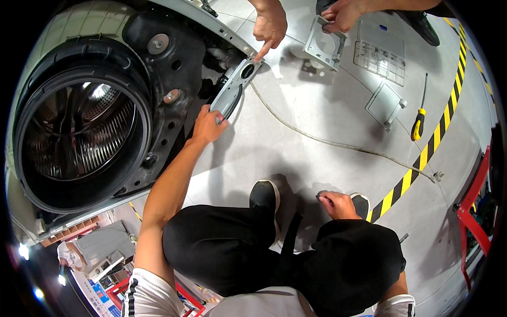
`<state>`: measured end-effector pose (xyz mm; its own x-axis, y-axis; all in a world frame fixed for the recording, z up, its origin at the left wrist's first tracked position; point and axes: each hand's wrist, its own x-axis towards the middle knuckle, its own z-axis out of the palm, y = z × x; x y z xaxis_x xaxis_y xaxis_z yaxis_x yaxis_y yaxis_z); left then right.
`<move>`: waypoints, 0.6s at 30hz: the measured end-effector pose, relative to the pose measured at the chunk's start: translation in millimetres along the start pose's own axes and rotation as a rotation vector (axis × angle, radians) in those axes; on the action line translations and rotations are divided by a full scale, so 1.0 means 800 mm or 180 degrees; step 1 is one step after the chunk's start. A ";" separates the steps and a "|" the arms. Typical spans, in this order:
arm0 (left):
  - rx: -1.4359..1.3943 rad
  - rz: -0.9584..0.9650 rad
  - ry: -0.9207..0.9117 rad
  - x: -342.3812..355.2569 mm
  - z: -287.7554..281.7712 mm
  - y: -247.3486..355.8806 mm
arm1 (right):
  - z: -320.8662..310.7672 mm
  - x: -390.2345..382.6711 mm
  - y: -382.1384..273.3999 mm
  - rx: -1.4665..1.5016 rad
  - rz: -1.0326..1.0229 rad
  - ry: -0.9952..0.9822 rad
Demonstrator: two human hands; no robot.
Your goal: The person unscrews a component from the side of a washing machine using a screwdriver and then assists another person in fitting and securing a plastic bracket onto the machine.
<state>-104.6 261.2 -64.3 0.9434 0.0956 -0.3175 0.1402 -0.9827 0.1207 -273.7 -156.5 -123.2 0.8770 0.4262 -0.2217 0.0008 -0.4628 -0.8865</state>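
My left hand (209, 124) is closed around the near end of a narrow grey panel (224, 100). The panel has a round dark opening at its far end and a black hose or strip along its side. It sits against the edge of an opened front-loading washing machine (174, 105), whose drum (79, 132) shows inside a black rubber ring. Another person's hand (270, 26) points a finger at the panel's far end. My right hand (339, 205) is low beside my shoe, its fingers curled; what they hold, if anything, is hidden.
Another person's second hand (343, 15) holds a grey frame (323, 45). Nearby lie a clear compartment box (379, 53), a grey square cover (384, 105) and a yellow-black screwdriver (419, 124). A thin cable (317, 139) crosses the floor toward striped tape (422, 158). A red frame (472, 216) stands right.
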 end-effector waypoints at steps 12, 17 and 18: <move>0.0052 0.0028 0.0092 -0.001 0.002 0.000 | 0.002 0.000 0.002 -0.0027 0.0004 -0.0008; 0.0068 0.0050 0.0088 0.000 0.004 -0.002 | 0.003 -0.002 0.007 -0.0083 0.0037 -0.0062; 0.0083 0.0023 0.0074 0.000 0.004 -0.001 | 0.002 -0.002 0.007 -0.0074 0.0032 -0.0054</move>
<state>-105.9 261.5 -67.6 0.9512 0.0917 -0.2946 0.1256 -0.9872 0.0984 -276.1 -158.4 -128.8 0.8687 0.4345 -0.2378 0.0032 -0.4850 -0.8745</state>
